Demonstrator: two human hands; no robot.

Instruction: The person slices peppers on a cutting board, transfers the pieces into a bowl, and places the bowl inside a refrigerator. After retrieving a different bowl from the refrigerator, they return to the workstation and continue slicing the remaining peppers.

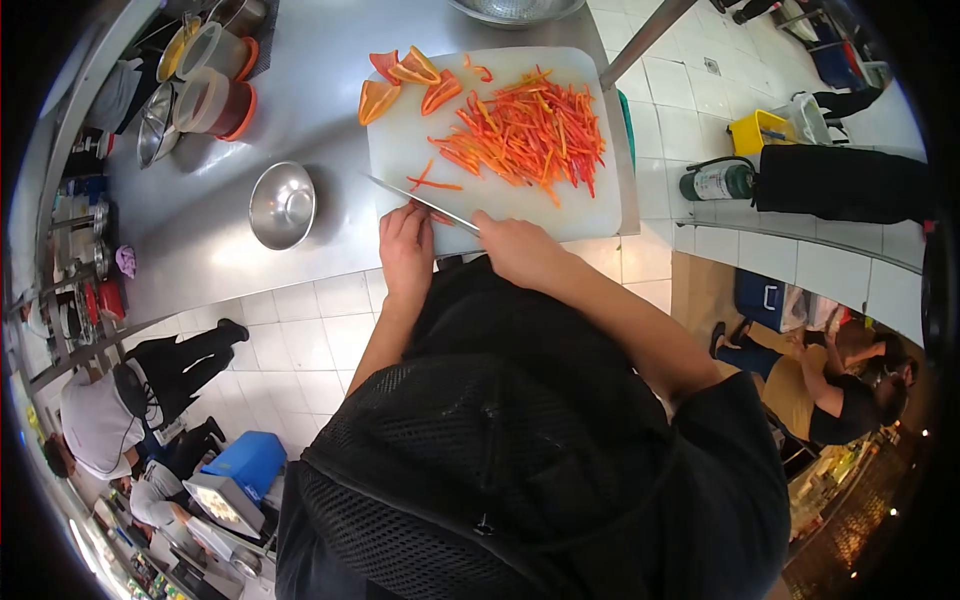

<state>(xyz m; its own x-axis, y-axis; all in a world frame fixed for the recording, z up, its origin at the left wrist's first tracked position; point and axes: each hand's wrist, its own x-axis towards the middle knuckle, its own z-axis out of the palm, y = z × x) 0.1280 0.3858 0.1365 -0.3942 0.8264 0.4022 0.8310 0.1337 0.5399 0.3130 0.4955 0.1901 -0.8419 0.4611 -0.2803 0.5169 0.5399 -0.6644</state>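
Near the front edge of the white cutting board (400, 150), my right hand (515, 250) is wrapped round the handle of a kitchen knife (425, 203). Its blade points to the far left. My left hand (407, 240) is beside the blade, fingers curled together over a piece of red bell pepper (441, 218), mostly hidden by the hand and knife. Just beyond the blade lie a few loose strips (435, 185). A heap of red and orange pepper strips (535, 135) covers the board's right side. Several larger pepper pieces (415, 68) rest at its far left corner.
A small steel bowl (283, 205) stands on the steel table (200, 240), left of the board. Tubs with orange lids (215, 105) are at the far left, a colander (515, 10) at the back. Other people (105, 415) are on both sides, away from the table.
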